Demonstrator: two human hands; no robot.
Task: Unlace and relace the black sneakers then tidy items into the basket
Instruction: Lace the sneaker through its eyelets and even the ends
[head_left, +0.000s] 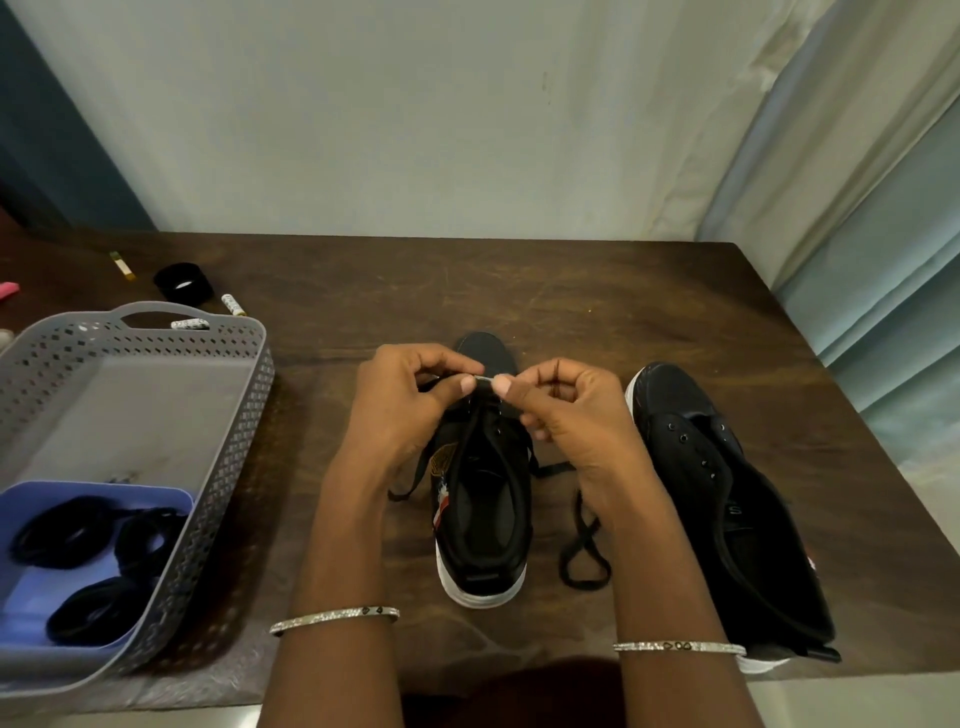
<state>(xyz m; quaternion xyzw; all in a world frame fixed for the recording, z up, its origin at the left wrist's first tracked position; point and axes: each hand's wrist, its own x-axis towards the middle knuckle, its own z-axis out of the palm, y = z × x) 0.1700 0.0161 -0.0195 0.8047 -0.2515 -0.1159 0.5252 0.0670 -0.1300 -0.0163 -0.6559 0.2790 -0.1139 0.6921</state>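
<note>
**Lace tip pinched over the middle sneaker**

At nine o'clock on the brown table (623, 312), a grey perforated basket (228, 467). In its near end, a blue tray (23, 577) with black coiled cords (78, 530). At eleven o'clock, beyond the basket, a black roll (184, 283) and small tubes (232, 305).

At six o'clock, one black sneaker (483, 519), toe toward twelve, partly laced. Above its toe end, left hand (400, 415) and right hand (571, 415), fingers curled, thumb and forefinger of each pinching the pale lace tip (482, 380) between them. A silver bangle on each wrist.

At four o'clock of that shoe, a slack loop of black lace (582, 551) flat on the table.

At three o'clock, the second black sneaker (727, 493), eyelets bare, just beside the loop and apart from the first shoe.
</note>
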